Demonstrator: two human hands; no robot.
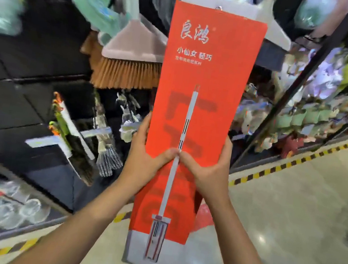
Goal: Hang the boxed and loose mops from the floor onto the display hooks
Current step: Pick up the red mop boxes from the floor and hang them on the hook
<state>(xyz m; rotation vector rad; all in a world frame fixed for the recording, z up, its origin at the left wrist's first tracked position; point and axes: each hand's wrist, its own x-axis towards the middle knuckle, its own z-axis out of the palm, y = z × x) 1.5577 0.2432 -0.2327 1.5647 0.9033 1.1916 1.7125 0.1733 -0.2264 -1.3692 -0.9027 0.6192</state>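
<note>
Both hands, the left hand [143,149] and right hand [213,167], grasp the red boxed mop [205,73] by its edges, held upright before the display, so I'd say the hanging step is underway; next its top hole [219,8] must meet a hook.

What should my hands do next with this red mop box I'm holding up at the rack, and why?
Probably nudge the red mop box slightly upward and check its top hole against the hook. Both the left hand and right hand grip its sides mid-height, and the box's top edge sits right at that metal hook, in front of a white box. Whether it is threaded cannot be told.
</note>
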